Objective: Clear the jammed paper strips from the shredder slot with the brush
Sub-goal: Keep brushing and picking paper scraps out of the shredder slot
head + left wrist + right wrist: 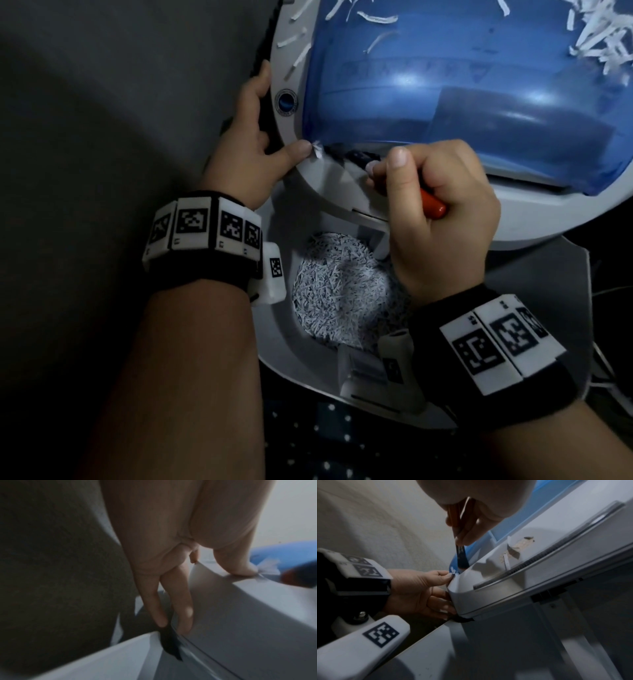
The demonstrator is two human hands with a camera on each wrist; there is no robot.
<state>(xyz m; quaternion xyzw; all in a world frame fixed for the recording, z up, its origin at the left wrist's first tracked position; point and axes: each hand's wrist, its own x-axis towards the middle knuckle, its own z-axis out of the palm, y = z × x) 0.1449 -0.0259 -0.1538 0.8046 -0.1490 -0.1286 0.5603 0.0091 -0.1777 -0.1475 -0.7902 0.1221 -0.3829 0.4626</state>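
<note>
So starting on the left: the left hand (251, 144) is steadying the shredder head (342, 185), the grey unit that's tipped up over the bin. Its fingers curl around the left edge of the housing and the thumb presses flat on the grey rim, right against a little tuft of white paper strips (317, 153) poking out at the corner. It's bracing, not pinching the paper as far as I can tell.

Moving right, the brush (461, 557) has its dark bristles pushed down into the gap between the grey rim and the blue translucent cover (479, 89), just beside that tuft. The right hand (442, 212) has it in a pencil-style grip, fingers wrapped tight around the orange handle, whose end sticks out by the palm.

Below both hands, the bin (541, 301) is open and there's a heap of shredded paper (339, 291) in it. More loose strips are stuck on the blue cover further up.

My read: this is mid-sweep, working the corner of the slot. Next move probably calls for flicking the bristles toward the left thumb to tease that tuft free, while keeping the head firmly held so it doesn't shift. Short light strokes, otherwise the strips could just get packed in deeper.
</note>
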